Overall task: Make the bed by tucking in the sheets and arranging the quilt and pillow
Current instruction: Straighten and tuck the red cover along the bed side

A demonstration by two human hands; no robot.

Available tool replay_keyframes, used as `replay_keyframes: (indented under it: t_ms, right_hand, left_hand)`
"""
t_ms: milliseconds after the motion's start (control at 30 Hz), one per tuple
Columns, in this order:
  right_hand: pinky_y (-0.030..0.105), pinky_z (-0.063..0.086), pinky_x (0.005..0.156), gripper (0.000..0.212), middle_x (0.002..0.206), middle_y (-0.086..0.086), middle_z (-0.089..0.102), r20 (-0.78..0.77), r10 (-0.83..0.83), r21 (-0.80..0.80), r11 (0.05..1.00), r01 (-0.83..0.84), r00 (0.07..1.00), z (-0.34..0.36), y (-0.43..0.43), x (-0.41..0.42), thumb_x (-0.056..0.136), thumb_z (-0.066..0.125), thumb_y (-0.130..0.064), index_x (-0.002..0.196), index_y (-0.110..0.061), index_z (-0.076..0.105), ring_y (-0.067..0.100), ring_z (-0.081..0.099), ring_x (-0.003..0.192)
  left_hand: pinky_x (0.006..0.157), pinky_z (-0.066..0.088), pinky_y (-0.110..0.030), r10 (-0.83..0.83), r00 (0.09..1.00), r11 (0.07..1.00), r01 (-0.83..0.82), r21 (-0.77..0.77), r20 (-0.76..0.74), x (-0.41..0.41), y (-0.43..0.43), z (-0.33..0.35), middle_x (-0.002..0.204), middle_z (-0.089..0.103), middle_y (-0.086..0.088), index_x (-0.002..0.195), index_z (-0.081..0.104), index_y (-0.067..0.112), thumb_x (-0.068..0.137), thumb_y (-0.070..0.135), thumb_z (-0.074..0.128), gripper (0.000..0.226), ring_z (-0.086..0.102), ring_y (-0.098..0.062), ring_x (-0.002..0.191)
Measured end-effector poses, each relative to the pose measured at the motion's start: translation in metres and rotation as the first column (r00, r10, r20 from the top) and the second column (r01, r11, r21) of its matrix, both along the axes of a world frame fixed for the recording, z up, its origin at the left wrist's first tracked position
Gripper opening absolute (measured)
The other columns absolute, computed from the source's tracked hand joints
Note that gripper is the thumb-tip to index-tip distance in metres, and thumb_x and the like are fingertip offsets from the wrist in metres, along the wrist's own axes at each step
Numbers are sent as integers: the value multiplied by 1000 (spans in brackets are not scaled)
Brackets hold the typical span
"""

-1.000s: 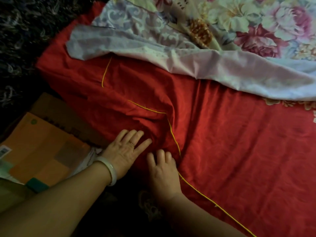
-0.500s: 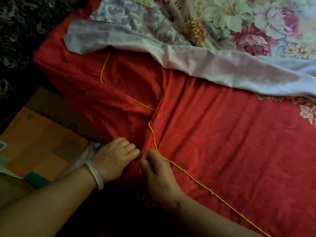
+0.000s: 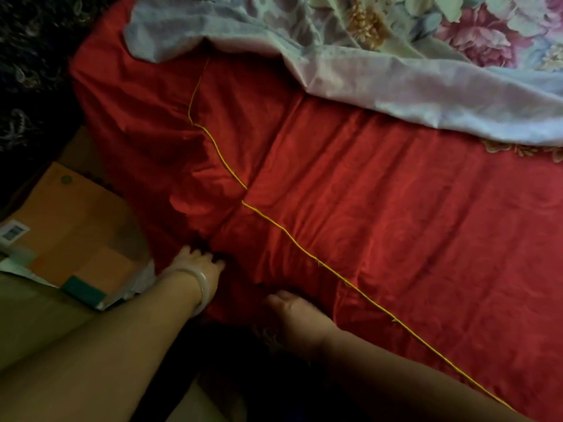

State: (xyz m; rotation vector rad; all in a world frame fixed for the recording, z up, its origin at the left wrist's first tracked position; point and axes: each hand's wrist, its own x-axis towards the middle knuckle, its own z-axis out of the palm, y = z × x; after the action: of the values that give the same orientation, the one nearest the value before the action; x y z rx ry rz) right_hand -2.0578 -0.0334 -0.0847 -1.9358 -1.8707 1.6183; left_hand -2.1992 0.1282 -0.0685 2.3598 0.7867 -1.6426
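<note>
Sheet [image 3: 380, 223], red with yellow piping, folds over the fingertips of left hand [image 3: 195, 264] and right hand [image 3: 294, 309] at its near edge. Can't tell either grip. Floral quilt [image 3: 396, 56] beyond, orange cardboard box [image 3: 76, 226] alongside.

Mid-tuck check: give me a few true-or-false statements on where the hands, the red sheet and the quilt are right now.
1. The flowered quilt covers the whole red bed sheet. False: it lies bunched at the far side, and most of the sheet is bare.
2. A pale bangle sits on the left wrist. True.
3. The left hand and right hand are both at the sheet's near edge. True.
4. The right hand pinches the yellow piping cord. False: the cord runs clear of it, to its right.
5. An orange cardboard box lies left of the bed. True.
</note>
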Motion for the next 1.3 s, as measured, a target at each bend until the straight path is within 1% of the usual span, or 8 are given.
replay_keyframes:
  t_ms: [100,267,500,700,867,1033,1167,1300]
  right_hand:
    - [36,48,92,42,116,8,60,-27,142,297,946,-128,989,19,-3,7,87,45,-19,127,-12,57,27,57,104]
    - [42,29,112,44,136,6,56,195,50,738,651,-180,979,28,7,44,89,49,-28,130,-16,58,24,46,130]
    - [49,3,119,64,160,19,10,603,222,468,680,-565,766,-7,3,63,88,36,-29,150,-12,31,32,5,148]
    - [49,-12,118,51,150,4,43,553,529,339,563,-754,644,-11,5,40,87,30,-33,123,-24,66,26,18,147]
    - [37,46,101,45,129,11,59,223,261,640,688,-343,939,16,46,11,89,38,-25,125,-11,61,28,57,115]
    - [39,50,83,44,115,16,56,33,-31,718,697,-2,999,43,121,-32,85,50,-16,127,-3,54,31,55,94]
    - [44,47,87,58,117,15,51,69,-270,630,758,167,960,43,170,-45,77,66,-29,127,-4,50,33,51,99]
    - [41,48,76,68,107,9,52,314,-272,539,840,65,910,30,184,-51,60,76,-52,110,-11,53,29,50,93]
  left_hand:
    - [104,28,-36,9,984,999,-15,34,181,0,-23,-1,136,44,-6,139,36,21,88,31,52,54,44,-24,124]
    - [69,38,-26,-54,597,998,38,39,800,6,-45,1,73,62,3,87,68,17,50,24,79,38,60,-18,63]
    - [111,15,-39,117,899,976,-182,117,423,35,-20,-16,133,46,-4,128,46,21,87,35,53,44,35,-24,129]
    - [102,32,-36,233,887,965,-262,20,398,19,-10,-6,127,52,-6,124,49,19,91,31,50,36,47,-25,121]
    - [60,50,-38,171,585,911,-400,99,793,-25,32,26,72,61,-6,79,63,11,63,13,39,29,60,-31,66]
    - [79,39,-43,13,471,860,-456,231,882,-41,96,47,104,60,-11,101,62,9,64,7,37,45,49,-29,97]
    - [94,37,-41,-59,609,917,-281,284,791,-37,131,34,120,57,-17,120,57,11,59,12,60,61,52,-34,110]
    - [87,50,-45,-37,684,951,-199,235,729,-30,144,26,116,58,-18,120,49,12,49,12,77,76,58,-37,105]
